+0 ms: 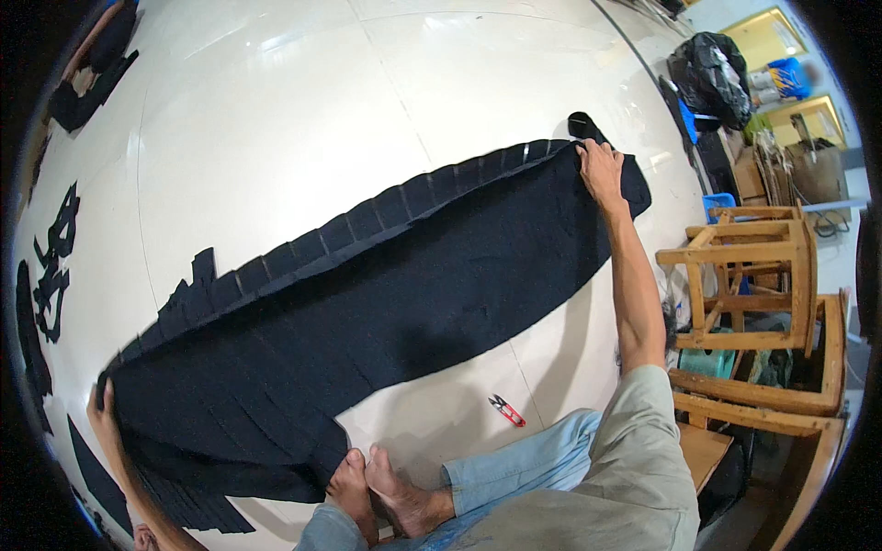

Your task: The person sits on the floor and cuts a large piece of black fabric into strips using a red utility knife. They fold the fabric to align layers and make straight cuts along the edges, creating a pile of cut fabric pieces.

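A long piece of black fabric point(413, 275) lies diagonally over the white tiles, its upper edge folded into a strip with short pale marks across it. My right hand point(602, 174) grips that edge at the right end, fingers curled. At the far left end, my left hand point(103, 409) holds the same edge, thumb on top, other fingers partly hidden. My bare feet point(400, 491) are at the fabric's lower border. Red-handled thread snips point(505, 410) lie on the floor to the right of them.
Wooden stools point(740, 335) are stacked along the right, near a black plastic bag point(717, 78) and cardboard point(749, 184). A person in a blue top point(788, 78) appears at upper right, another person point(96, 50) at upper left. Black scraps point(57, 239) lie along the left. A white tiled floor point(285, 92) surrounds the fabric.
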Demonstrator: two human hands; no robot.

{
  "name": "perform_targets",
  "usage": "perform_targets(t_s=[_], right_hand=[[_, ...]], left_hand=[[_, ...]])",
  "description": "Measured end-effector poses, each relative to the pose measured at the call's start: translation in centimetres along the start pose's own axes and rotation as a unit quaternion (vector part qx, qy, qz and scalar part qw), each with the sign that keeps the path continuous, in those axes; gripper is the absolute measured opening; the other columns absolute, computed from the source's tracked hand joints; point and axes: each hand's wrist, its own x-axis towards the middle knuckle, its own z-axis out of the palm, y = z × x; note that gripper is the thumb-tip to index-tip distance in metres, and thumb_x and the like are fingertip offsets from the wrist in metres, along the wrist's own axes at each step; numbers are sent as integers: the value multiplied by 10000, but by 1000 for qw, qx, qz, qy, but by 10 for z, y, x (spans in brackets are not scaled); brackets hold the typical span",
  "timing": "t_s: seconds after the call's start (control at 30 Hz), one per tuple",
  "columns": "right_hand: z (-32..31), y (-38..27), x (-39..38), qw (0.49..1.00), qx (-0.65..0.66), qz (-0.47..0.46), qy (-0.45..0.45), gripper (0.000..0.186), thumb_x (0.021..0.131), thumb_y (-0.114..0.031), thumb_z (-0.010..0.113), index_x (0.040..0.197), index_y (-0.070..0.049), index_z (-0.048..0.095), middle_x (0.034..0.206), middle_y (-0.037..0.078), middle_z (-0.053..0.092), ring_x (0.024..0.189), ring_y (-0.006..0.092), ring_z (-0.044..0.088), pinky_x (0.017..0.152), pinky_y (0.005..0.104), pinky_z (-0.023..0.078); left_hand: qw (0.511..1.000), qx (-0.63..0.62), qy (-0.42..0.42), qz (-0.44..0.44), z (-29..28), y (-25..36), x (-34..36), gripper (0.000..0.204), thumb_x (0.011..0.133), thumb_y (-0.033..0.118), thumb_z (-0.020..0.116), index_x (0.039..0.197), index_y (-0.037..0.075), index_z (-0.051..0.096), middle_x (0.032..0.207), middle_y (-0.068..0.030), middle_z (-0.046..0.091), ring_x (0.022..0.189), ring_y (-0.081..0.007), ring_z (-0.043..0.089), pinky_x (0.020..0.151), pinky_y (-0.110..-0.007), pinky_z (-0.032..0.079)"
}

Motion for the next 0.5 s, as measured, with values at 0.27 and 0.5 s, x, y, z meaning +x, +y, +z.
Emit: perform_targets(t_s=[0.27,0.5], right_hand=[[-191,-42,-72,946,297,-125,42,97,890,-93,634,904,-7,590,797,177,583,755,349,604,671,393,476],[-286,-190,-150,874,444,-195,25,149,845,-128,695,900,-22,605,772,128,595,671,310,610,607,373,475]], left_hand=[[929,179,-14,324,97,164,-11,802,815,250,742,1465,2,343,1491,-233,354,1405,-367,310,1162,-456,253],[658,-192,-236,689,165,429,-225,870,737,308,785,1427,-14,362,1210,-242,603,1212,-335,545,1178,-527,179]])
